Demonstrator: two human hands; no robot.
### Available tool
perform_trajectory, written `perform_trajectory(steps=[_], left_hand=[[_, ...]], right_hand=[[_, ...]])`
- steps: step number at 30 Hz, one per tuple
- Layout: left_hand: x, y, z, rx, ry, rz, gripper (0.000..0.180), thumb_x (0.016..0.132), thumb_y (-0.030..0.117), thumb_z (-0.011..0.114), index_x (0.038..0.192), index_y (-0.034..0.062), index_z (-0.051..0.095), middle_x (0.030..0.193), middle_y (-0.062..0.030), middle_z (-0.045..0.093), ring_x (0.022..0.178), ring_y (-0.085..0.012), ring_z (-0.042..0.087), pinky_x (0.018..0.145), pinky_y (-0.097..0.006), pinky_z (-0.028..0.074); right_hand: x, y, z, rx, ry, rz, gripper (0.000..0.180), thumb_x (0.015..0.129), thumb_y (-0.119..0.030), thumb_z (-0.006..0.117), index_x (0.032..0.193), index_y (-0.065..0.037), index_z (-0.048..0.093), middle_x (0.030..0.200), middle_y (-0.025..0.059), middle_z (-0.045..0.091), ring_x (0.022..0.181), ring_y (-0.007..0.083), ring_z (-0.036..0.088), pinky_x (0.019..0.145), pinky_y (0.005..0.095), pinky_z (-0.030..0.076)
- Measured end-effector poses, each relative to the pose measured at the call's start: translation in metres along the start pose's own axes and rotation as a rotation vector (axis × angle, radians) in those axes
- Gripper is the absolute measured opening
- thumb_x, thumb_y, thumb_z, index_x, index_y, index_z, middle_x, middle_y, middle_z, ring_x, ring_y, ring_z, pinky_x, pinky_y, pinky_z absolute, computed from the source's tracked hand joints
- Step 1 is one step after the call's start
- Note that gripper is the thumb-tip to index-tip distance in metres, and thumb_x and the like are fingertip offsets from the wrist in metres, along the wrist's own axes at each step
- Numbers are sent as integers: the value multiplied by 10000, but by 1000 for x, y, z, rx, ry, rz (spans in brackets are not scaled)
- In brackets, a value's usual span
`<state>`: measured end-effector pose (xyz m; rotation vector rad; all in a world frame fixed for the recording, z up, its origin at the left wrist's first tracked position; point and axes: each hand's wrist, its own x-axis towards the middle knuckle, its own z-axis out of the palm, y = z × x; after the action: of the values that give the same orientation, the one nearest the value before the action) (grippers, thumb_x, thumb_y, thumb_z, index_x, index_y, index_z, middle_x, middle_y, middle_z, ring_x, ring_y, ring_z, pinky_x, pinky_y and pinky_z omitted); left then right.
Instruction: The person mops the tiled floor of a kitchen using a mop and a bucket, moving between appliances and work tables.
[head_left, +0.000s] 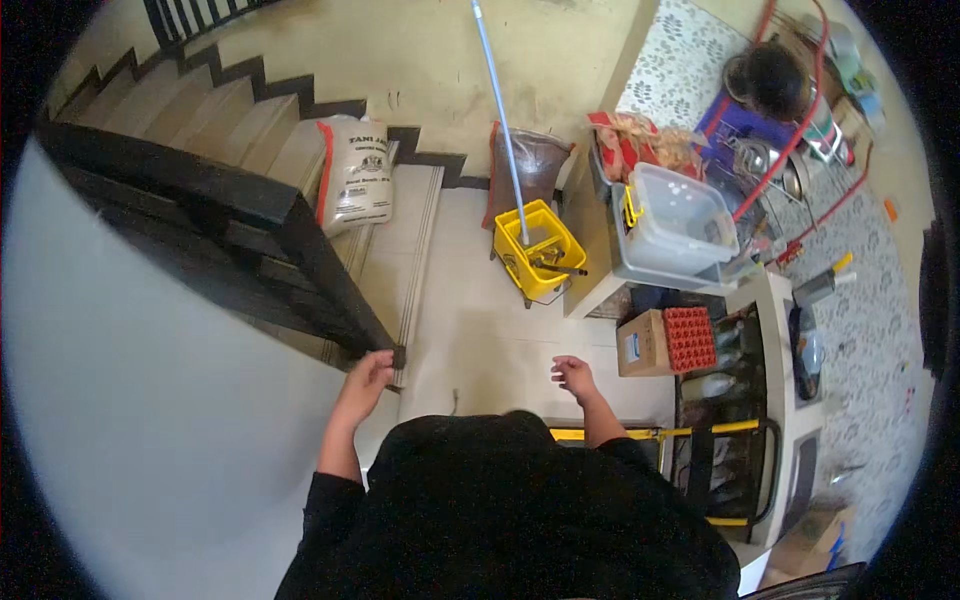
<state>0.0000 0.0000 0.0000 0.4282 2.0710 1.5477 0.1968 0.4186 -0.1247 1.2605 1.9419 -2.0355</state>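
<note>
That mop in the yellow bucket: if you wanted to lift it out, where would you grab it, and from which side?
Probably the long blue handle, a little above the yellow bucket. It stands free, leaning toward the wall, with open floor on the stair side, so a hand could wrap around it from there. The mop's head is sunk in the bucket, out of reach. Both hands, left and right, are far from it.

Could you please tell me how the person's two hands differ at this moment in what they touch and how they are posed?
The left hand rests on the end of the black stair railing, while the right hand touches nothing and hangs in the air over the pale floor. The left hand's fingers curl against the rail end; the right hand's are loosely bent. Both are bare, reaching from black sleeves.
</note>
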Motion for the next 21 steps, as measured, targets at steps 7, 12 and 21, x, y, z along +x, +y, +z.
perform_trajectory(steps=[7,12,21], left_hand=[[112,30,-24,-57,2,-31,315,934,120,566,1236,30,547,1126,-68,600,999,-151,573,857,-282,470],[139,64,-9,49,270,-160,307,929,78,557,1231,24,550,1115,-74,609,1029,-151,566,885,-287,460],[127,5,27,-170,615,-700,308,938,215,570,1190,40,555,1006,-50,639,856,-119,578,707,-273,472]], right_hand=[[154,-72,-21,-76,118,-230,220,922,-208,573,1013,-18,638,818,83,663,699,145,636,579,272,513],[331,-192,20,-276,46,-367,330,912,-281,576,1042,18,628,806,109,652,790,213,651,661,331,518],[566,-520,142,-573,253,-630,553,802,-217,641,1265,26,459,1174,256,562,1112,387,548,967,436,423]])
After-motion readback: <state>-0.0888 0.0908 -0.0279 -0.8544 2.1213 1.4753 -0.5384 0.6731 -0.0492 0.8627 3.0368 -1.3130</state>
